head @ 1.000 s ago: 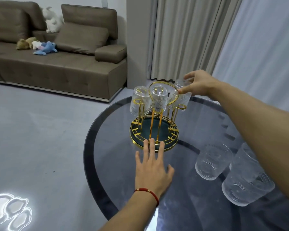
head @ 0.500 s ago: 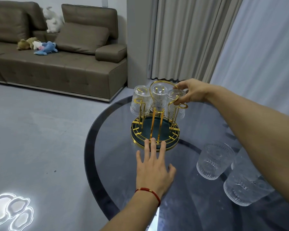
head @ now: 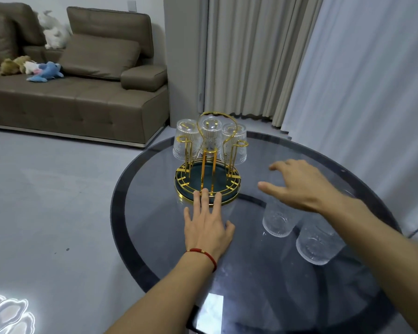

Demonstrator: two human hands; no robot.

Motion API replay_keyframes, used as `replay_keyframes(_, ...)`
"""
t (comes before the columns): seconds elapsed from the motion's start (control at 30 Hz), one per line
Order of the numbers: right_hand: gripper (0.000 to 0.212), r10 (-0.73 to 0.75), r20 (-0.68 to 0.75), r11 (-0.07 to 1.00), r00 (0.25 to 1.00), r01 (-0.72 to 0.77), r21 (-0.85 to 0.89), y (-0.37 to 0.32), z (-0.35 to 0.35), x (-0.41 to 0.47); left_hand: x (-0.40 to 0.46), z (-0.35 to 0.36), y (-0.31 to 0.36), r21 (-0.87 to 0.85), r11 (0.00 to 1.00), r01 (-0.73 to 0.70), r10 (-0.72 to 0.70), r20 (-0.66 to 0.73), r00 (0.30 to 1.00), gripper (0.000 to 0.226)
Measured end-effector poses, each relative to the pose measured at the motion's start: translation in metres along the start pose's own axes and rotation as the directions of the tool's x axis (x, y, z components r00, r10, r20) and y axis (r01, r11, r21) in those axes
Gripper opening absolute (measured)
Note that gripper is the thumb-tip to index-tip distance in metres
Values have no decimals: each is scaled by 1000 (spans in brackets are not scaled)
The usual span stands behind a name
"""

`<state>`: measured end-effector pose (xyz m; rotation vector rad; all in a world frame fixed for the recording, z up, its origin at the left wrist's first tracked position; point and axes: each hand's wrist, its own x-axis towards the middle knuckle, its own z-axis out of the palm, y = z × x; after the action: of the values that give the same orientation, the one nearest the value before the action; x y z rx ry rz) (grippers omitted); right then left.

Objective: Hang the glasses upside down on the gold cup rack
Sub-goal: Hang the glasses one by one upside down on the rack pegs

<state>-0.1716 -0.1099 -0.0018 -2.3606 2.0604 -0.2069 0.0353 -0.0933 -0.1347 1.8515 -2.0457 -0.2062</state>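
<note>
The gold cup rack with a dark green base stands on the round glass table. Three ribbed glasses hang upside down on its far pegs: left glass, middle glass, right glass. Two more glasses stand upright on the table to the right, the nearer-to-rack one and the other. My left hand lies flat, fingertips touching the rack's base rim. My right hand hovers open above the upright glasses, holding nothing.
A brown sofa with plush toys stands at the back left. Beige and white curtains hang behind the table. A bright reflection shows on the table's near edge. Grey floor lies to the left.
My right hand has let go of the right-hand glass, now hanging on the rack, and has drawn back down and right over the upright glasses. My left hand has stayed put.
</note>
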Motion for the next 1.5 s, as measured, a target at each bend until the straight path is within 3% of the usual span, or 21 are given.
replay_keyframes(0.07, 95, 82, 48, 991, 995, -77, -109, -2, 13, -23, -2, -4, 3, -23, 1000, 14, -13, 20, 1000, 76)
replay_keyframes(0.13, 90, 136, 61, 976, 989, -123, -182, -5, 25, -37, -6, -7, 9, -26, 999, 23, -22, 22, 1000, 76)
replay_keyframes(0.23, 78, 140, 22, 958, 990, -130, -254, -7, 35, -44, -15, -12, 21, -61, 998, -29, 28, -25, 999, 72)
replay_keyframes(0.3, 75, 112, -24, 953, 993, -114, -280, -7, 37, -45, -19, -17, 32, -184, 977, -110, 92, -105, 990, 65)
replay_keyframes(0.43, 80, 44, -125, 957, 991, -78, -279, -7, 40, -51, -23, -28, 51, -558, 814, -162, 77, -172, 982, 48)
replay_keyframes(0.6, 93, -216, -274, 950, 937, 137, -280, -18, 40, -61, -28, -37, 66, -804, 591, -70, 135, 13, 991, 71)
replay_keyframes(0.7, 103, -330, -315, 942, 890, 286, -178, -23, 41, -64, -26, -43, 66, -871, 490, -42, 183, 56, 981, 88)
replay_keyframes(0.8, 102, -422, -313, 899, 851, 438, -20, -21, 41, -66, -24, -48, 59, -881, 468, -68, 239, 53, 970, 95)
replay_keyframes(0.9, 103, -474, -353, 845, 807, 529, 75, -21, 43, -66, -25, -51, 52, -887, 454, -79, 244, 38, 969, 84)
replay_keyframes(0.97, 100, -468, -390, 810, 793, 562, 170, -25, 44, -65, -25, -53, 50, -918, 396, -29, 136, 28, 990, 73)
replay_keyframes(1.03, 90, -377, -412, 787, 830, 521, 330, -27, 44, -64, -24, -57, 50, -965, 250, 73, 9, 78, 997, 59)
replay_keyframes(1.13, 68, -127, -382, 808, 915, 319, 495, -29, 45, -66, -21, -65, 46, -986, 12, 164, -57, 163, 985, 39)
replay_keyframes(1.23, 59, 16, -186, 789, 982, 102, 606, -29, 51, -73, -20, -68, 40, -959, -111, 262, -6, 264, 964, 51)
replay_keyframes(1.3, 55, 73, -77, 674, 994, 8, 738, -33, 54, -73, -22, -67, 38, -938, -148, 314, 33, 313, 949, 59)
replay_keyframes(1.33, 56, 118, -17, 556, 993, -52, 830, -35, 53, -71, -22, -67, 37, -929, -166, 330, 58, 324, 944, 59)
replay_keyframes(1.4, 59, 193, 119, 256, 974, -167, 952, -39, 52, -67, -19, -66, 35, -930, -168, 328, 93, 316, 944, 51)
replay_keyframes(1.43, 57, 212, 149, 164, 966, -185, 969, -39, 52, -66, -17, -67, 35, -943, -121, 311, 78, 304, 950, 46)
replay_keyframes(1.47, 52, 226, 146, 133, 963, -179, 975, -38, 52, -66, -14, -68, 33, -960, -15, 280, 17, 279, 960, 43)
replay_keyframes(1.5, 49, 250, 115, 172, 961, -161, 972, -37, 53, -67, -12, -66, 30, -961, 156, 230, -72, 221, 973, 42)
